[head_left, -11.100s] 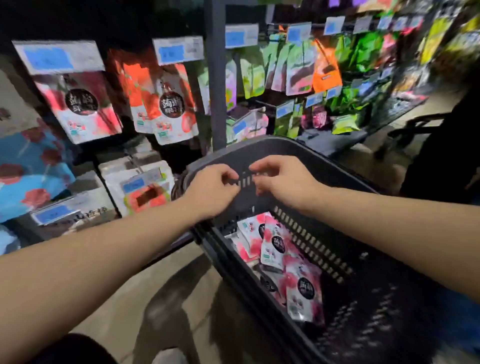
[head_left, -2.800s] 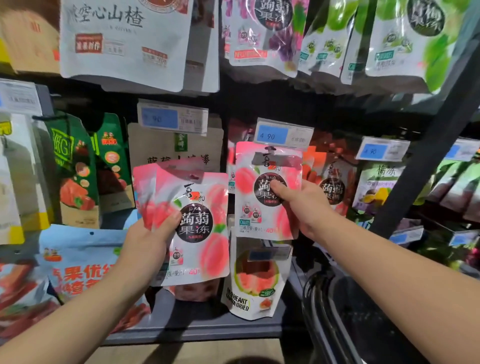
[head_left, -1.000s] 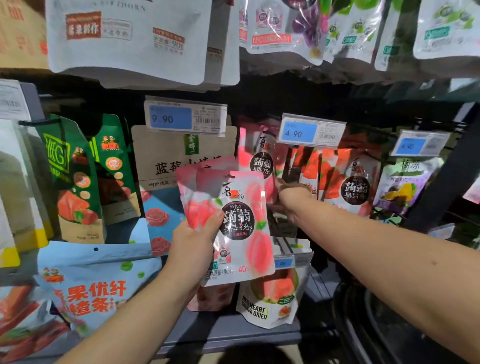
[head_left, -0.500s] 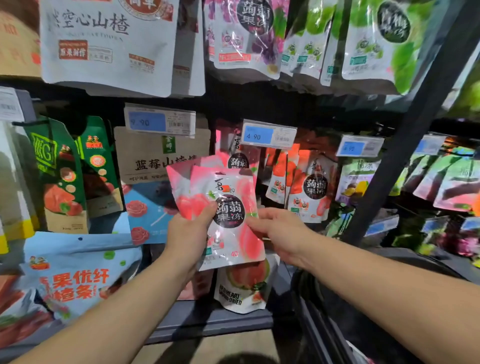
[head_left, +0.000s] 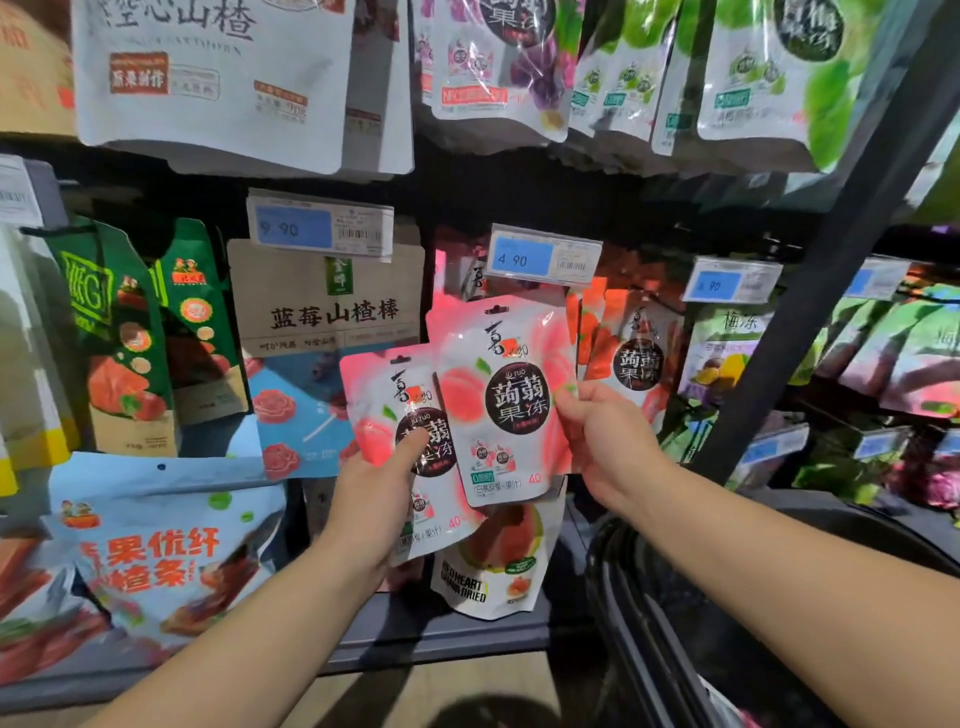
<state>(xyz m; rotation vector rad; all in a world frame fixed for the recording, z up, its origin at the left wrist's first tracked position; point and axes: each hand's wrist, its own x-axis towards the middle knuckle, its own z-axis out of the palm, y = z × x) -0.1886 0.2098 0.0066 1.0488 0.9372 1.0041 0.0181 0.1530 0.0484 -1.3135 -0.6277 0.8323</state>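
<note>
Before the front edge of the snack shelf (head_left: 436, 642), both hands hold peach jelly pouches up at mid-height, printed faces toward the camera. The left hand (head_left: 374, 499) grips the left pouch (head_left: 384, 410) from below, thumb pressed on its front over the dark round label, fingers curled behind. Its long axis runs nearly vertical, with the hang-hole end pointing up and leaning a little to the left. The right hand (head_left: 608, 447) pinches the right pouch (head_left: 511, 395) at its right edge, thumb on the front. This one also stands with its long axis upright and its hang hole on top, and it sits slightly higher. Its left edge overlaps the left pouch's right side and lies in front of it. A price tag (head_left: 543, 257) reading 4.90 hangs just above them. A watermelon pouch (head_left: 493, 566) stands on the shelf below. Toward the shelf's right end, a dark basket (head_left: 779, 597) sits beneath the right forearm.
</note>
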